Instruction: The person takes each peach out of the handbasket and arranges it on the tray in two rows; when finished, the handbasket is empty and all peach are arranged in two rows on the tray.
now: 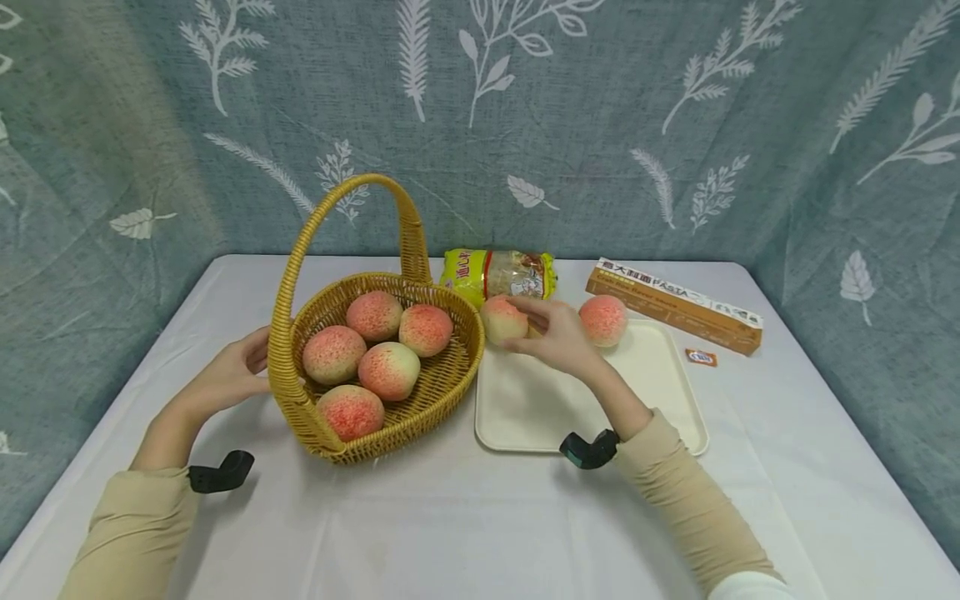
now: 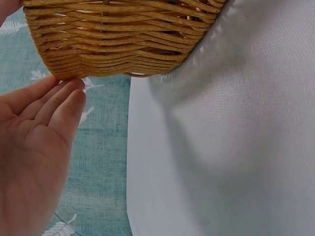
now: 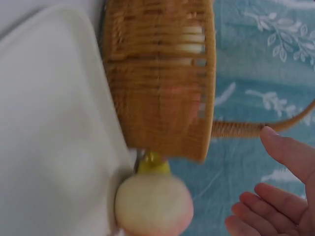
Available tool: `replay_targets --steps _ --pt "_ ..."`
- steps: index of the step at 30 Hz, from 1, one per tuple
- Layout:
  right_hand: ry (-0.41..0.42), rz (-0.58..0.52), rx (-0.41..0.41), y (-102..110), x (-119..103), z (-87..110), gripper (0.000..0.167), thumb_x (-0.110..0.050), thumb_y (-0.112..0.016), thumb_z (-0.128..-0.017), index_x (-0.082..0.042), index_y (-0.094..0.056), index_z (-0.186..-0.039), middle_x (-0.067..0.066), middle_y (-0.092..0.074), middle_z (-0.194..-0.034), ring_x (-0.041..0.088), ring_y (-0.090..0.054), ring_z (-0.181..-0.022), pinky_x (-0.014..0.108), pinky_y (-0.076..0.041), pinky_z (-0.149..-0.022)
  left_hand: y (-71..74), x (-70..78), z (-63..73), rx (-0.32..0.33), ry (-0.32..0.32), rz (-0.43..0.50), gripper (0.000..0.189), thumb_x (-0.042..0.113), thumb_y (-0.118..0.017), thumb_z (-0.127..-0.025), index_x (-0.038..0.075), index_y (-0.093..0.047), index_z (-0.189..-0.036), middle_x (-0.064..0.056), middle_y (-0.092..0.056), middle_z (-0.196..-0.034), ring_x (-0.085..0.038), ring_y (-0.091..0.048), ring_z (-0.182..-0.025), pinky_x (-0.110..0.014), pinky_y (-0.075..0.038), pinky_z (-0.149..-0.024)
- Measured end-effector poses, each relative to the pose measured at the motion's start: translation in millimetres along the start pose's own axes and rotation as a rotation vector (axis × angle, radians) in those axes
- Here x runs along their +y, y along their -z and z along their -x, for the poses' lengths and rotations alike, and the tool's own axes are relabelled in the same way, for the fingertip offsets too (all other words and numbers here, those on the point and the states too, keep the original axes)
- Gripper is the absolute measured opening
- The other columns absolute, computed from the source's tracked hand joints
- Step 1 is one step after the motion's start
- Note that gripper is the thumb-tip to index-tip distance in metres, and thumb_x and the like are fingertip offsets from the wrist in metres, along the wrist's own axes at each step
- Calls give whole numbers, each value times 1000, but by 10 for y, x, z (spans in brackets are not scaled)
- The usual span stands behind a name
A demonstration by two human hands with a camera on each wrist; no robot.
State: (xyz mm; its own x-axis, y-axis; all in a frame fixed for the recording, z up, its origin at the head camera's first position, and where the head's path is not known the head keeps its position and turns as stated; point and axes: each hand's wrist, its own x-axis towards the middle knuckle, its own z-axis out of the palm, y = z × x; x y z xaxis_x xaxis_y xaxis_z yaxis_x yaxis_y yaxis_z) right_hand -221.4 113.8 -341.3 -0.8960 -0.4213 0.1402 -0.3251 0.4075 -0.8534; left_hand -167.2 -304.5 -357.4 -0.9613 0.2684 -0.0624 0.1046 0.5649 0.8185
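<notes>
A woven basket (image 1: 442,392) with a tall arched handle holds several pink and cream peaches (image 1: 388,371). My left hand (image 1: 228,375) touches the basket's left end, its fingers fairly straight against the weave in the left wrist view. My right hand (image 1: 551,333) hovers over the back left corner of a cream tray (image 1: 570,400), thumb and fingers spread apart. Below it sits a peach (image 3: 152,204); the right wrist view shows a gap between them. Another peach (image 1: 603,321) lies at the tray's back edge, beyond my right wrist.
Behind the tray lies a yellow clear-windowed food packet (image 1: 517,273). A long brown pasta box (image 1: 675,307) lies at the back right, with a small orange sachet (image 1: 701,357) in front of it. White cloth (image 1: 450,525) covers the table; a patterned curtain (image 1: 585,167) hangs behind.
</notes>
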Motion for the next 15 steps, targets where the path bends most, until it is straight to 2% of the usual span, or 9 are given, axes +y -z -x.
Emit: replay_targets --steps 7,10,12,13,15 --pt "56 -15 -106 -250 -203 -40 62 -10 -77 -83 4 -51 -138 19 -51 -140 32 -47 -131 34 -41 -109 19 0 0 -4 -4 -6 88 2 -72 -82 -15 -17 -148 -39 -25 -148 -56 -27 -133 -62 -29 -107" --pt "72 -16 -153 -367 -286 -58 62 -13 -77 -84 2 -52 -138 19 -52 -140 31 -47 -131 38 -41 -110 25 -1 4 -10 -7 -9 87 2 -72 -83 -14 -17 -148 -38 -26 -148 -56 -28 -133 -56 -31 -109" --pt "88 -7 -181 -442 -329 -71 62 -14 -77 -84 2 -52 -139 18 -52 -140 30 -47 -131 39 -41 -110 26 -7 6 -12 -7 -11 87 2 -72 -83 -14 -17 -148 -38 -26 -148 -55 -29 -133 -41 -37 -111" --pt "97 -7 -195 -479 -347 -78 63 -15 -77 -84 2 -51 -139 18 -51 -141 30 -47 -131 40 -41 -110 25 -9 8 -13 -12 -6 87 2 -72 -83 -14 -16 -148 -39 -26 -147 -56 -29 -133 -39 -38 -111" --pt "110 -3 -216 -547 -386 -92 64 -15 -78 -83 2 -51 -139 17 -52 -140 31 -48 -130 40 -42 -109 24 -12 10 -13 -13 -7 87 2 -72 -83 -14 -16 -148 -39 -26 -147 -56 -29 -133 -22 -41 -108"
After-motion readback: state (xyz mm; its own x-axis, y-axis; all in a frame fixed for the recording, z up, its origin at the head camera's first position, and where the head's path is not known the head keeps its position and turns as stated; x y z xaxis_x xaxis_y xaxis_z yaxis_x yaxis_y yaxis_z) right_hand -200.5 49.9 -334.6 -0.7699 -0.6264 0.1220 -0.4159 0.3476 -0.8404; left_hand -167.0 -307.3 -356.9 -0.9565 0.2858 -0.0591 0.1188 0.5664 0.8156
